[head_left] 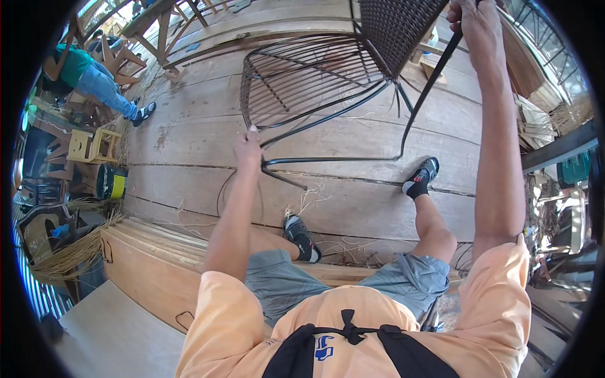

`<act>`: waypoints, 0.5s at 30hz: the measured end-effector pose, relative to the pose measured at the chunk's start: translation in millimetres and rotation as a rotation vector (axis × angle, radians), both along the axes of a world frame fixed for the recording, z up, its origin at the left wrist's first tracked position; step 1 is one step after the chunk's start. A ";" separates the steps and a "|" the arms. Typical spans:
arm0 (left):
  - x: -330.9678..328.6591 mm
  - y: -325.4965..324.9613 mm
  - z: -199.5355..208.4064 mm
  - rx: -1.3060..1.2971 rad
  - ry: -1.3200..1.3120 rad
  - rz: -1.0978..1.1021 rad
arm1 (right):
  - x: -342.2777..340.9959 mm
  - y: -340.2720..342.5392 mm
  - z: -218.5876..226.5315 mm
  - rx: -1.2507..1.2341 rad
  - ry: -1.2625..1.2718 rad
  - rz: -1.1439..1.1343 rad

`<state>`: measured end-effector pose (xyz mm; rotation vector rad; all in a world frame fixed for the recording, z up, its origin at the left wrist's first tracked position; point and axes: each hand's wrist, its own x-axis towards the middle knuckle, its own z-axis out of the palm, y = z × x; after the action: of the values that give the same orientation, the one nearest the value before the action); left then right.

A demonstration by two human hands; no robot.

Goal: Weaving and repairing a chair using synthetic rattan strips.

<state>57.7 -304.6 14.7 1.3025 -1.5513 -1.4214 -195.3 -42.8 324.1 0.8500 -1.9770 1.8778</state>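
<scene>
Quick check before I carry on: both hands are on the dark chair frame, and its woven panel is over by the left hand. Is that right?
Not quite: the head view shows the woven panel by the right hand, not the left hand. Both hands are indeed on the dark chair frame.

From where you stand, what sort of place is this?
Probably a furniture workshop, judging by the black metal chair with a brown woven back, the bundled long tan strands and the small yellow wooden seat.
</scene>
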 end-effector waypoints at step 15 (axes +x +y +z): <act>-23.0 111.8 24.4 0.209 0.054 -0.126 | -149.5 43.4 -56.2 0.304 -0.161 -0.149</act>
<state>34.7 -192.8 39.1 1.2923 -1.5042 -1.7222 -344.8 0.7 267.9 0.6201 -2.3946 1.6332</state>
